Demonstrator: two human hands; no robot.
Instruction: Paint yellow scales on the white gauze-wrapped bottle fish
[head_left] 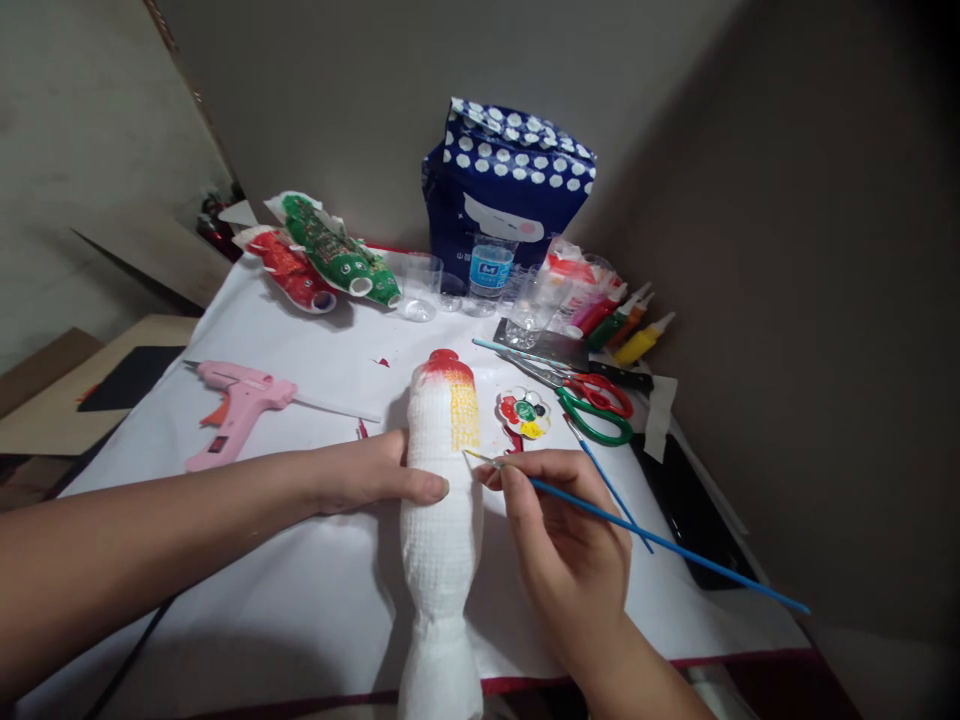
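A white, gauze-textured bottle-shaped form (pixel 439 540) stretches from the near table edge toward the middle. Red paint covers its far neck, and a yellow patterned patch runs down the right side below it. My left hand (pixel 386 475) grips the form from the left, thumb on top; its other fingers are hidden underneath. Between the fingers of my right hand (pixel 566 530) is a thin blue paintbrush (pixel 645 525), its tip at the lower edge of the yellow patch. Just beyond that hand lies a flower-shaped palette (pixel 523 412) with red, green, black and yellow paint.
A pink glue gun (pixel 244 400) lies at left. Red and green fish shapes (pixel 330 245) rest behind it. Clear cups (pixel 420 285) stand before a blue bag (pixel 510 190). Paint bottles (pixel 637 340), green-handled scissors (pixel 596 418), a second brush (pixel 607 485) and a black phone-like slab (pixel 690 520) are at right.
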